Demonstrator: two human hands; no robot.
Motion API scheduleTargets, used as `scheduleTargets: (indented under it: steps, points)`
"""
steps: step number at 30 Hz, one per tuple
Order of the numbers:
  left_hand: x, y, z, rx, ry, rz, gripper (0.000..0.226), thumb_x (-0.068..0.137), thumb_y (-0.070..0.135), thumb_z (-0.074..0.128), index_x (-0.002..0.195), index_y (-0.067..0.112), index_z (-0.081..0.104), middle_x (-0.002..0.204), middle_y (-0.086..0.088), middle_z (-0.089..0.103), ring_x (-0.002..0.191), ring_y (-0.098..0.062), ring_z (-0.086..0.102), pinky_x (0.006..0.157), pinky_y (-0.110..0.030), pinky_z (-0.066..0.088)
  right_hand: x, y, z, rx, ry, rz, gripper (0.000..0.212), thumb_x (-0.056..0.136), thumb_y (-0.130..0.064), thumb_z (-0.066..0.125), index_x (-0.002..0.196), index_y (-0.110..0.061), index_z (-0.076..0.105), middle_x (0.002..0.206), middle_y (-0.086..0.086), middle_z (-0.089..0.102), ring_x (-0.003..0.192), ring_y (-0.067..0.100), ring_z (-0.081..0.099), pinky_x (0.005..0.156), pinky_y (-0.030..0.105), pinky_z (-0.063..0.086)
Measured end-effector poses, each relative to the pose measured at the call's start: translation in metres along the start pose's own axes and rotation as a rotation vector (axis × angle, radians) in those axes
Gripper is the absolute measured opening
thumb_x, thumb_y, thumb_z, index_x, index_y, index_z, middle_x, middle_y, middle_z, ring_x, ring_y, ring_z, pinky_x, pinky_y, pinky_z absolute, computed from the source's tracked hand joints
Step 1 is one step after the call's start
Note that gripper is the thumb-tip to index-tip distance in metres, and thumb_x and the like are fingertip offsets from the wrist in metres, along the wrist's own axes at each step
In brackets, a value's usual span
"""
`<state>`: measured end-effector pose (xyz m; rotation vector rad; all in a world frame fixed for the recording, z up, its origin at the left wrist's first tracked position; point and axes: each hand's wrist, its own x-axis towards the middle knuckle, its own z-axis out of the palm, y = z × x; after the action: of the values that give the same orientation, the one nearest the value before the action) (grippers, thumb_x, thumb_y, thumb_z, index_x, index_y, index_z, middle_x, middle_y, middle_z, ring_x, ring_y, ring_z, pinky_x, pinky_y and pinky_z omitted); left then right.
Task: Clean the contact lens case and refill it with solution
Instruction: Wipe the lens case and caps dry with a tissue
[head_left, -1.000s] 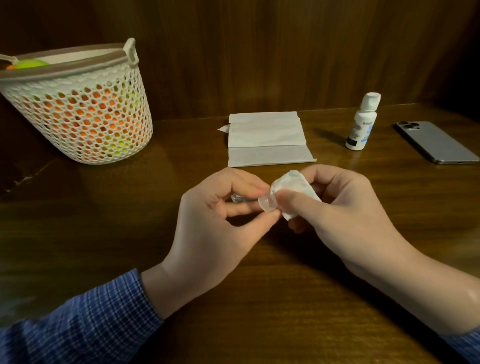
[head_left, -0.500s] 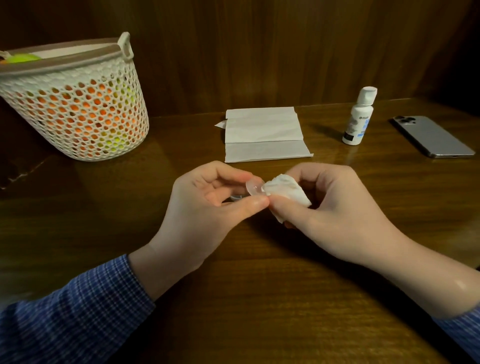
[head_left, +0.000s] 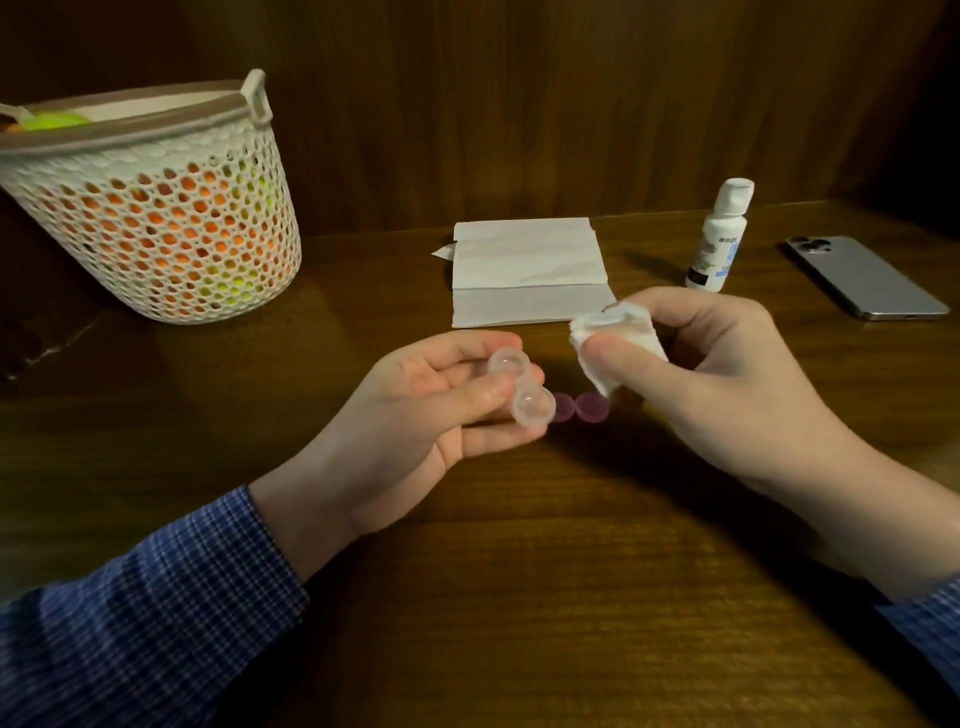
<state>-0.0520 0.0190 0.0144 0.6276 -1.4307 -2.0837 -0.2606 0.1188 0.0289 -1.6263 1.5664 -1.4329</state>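
Note:
My left hand (head_left: 431, 410) holds a clear two-cup contact lens case (head_left: 522, 387) between thumb and fingers, both open cups facing me. My right hand (head_left: 711, 374) pinches a crumpled white tissue (head_left: 615, 338), a short gap to the right of the case. Two purple caps (head_left: 579, 408) lie on the wooden table between my hands. A small white solution bottle (head_left: 719, 236) with its cap on stands upright at the back right.
A folded white tissue stack (head_left: 527, 273) lies behind my hands. A white mesh basket (head_left: 156, 208) with orange and green contents stands at the back left. A grey phone (head_left: 865, 278) lies face down at the far right. A wooden wall closes the back.
My hands have drawn apart: the tissue was against the case's cup and is now off to the right. The case has turned so both cups show, and the purple caps are uncovered.

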Motion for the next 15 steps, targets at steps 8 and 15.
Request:
scheduleTargets:
  steps: [8,15]
  points:
    - [0.001,0.002,0.006,0.137,-0.025,-0.158,0.049,0.083,0.018,0.072,0.132,0.014,0.065,0.096,-0.007,0.076,0.077,-0.016,0.072,0.054,-0.024,0.058,-0.004,0.007,0.013,0.023,-0.144,-0.005,0.024,0.088,-0.019,0.076,0.112,-0.023,0.074,0.101,-0.005,0.078,0.092,0.012,0.074,0.078,0.025,0.060]
    - [0.002,0.004,0.008,0.435,0.090,-0.164,0.014,0.096,-0.001,0.061,0.104,0.002,0.072,0.067,-0.010,0.059,0.057,-0.018,0.047,0.052,-0.028,0.041,-0.006,0.004,0.014,-0.179,-0.290,-0.060,0.034,0.084,-0.038,0.075,0.117,-0.042,0.071,0.115,-0.029,0.072,0.108,-0.007,0.066,0.087,0.011,0.053]
